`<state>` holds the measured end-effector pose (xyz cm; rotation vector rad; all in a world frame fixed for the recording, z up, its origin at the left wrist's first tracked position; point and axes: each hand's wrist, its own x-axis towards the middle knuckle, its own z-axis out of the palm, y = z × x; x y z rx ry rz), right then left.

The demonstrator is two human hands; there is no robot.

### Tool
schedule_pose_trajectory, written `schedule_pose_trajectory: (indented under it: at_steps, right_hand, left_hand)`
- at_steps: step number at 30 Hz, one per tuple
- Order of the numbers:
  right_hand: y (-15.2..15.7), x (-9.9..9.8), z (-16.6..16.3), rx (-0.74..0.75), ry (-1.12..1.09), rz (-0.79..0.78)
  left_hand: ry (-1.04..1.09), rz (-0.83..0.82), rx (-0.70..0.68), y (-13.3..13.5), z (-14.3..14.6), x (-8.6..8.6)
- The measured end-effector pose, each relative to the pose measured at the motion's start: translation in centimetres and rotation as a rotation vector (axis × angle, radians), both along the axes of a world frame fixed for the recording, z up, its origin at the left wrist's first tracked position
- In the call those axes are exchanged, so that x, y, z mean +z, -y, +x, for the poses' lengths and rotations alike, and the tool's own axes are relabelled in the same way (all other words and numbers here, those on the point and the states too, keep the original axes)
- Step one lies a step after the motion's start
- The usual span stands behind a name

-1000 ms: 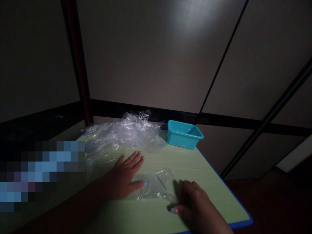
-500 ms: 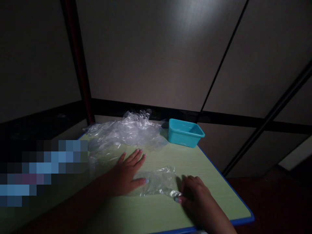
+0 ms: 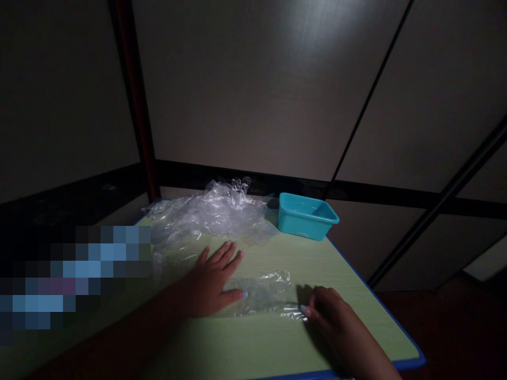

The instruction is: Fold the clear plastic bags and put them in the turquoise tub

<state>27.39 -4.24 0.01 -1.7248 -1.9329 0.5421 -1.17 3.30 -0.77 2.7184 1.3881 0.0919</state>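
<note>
A thin, crinkled piece of clear plastic (image 3: 267,295) lies stretched across the green tabletop; whether it is a bag or a disposable glove I cannot tell. My left hand (image 3: 216,282) rests flat over its left part, fingers spread, hiding that end. At the other end, my right hand (image 3: 330,316) is closed, thumb and fingers pinching the shiny lower right corner. Beyond my left hand sits a loose heap of similar clear plastic (image 3: 222,211).
A turquoise plastic basket (image 3: 303,229) stands at the table's far right edge. The green table (image 3: 253,343) has a blue rim. Dark-banded panels (image 3: 245,95) rise right behind it. A blurred, pixelated patch (image 3: 91,274) covers the left side.
My right hand has drawn slightly to the right, pulling the plastic's corner out straighter. My left hand stays flat on it. The whole view has shifted a little.
</note>
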Motion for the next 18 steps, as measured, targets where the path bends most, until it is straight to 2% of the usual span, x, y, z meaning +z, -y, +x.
schedule_pose_trajectory:
  at_steps: [5, 9, 12, 14, 16, 18]
  right_hand:
    - [-0.1, -0.4, 0.7, -0.017, -0.069, 0.061]
    - [-0.6, -0.8, 1.0, -0.148, -0.106, 0.17]
    - [-0.2, -0.2, 0.8, -0.26, -0.069, 0.229]
    - [1.0, 0.6, 0.3, -0.282, -0.061, 0.253]
    - [2.6, 1.3, -0.9, -0.189, -0.069, 0.262]
    - [4.0, 1.5, -2.7, 0.014, -0.049, 0.195]
  left_hand:
    - [0.002, 0.059, -0.024, 0.3, 0.3, 0.2]
    - [0.008, 0.079, -0.07, 0.2, 0.4, 0.0]
    - [0.021, 0.059, -0.066, 0.2, 0.4, -0.1]
    - [0.022, 0.046, -0.052, 0.2, 0.5, 0.0]
    - [0.016, 0.046, -0.04, 0.3, 0.5, 0.0]
    - [0.012, 0.055, -0.034, 0.2, 0.5, -0.1]
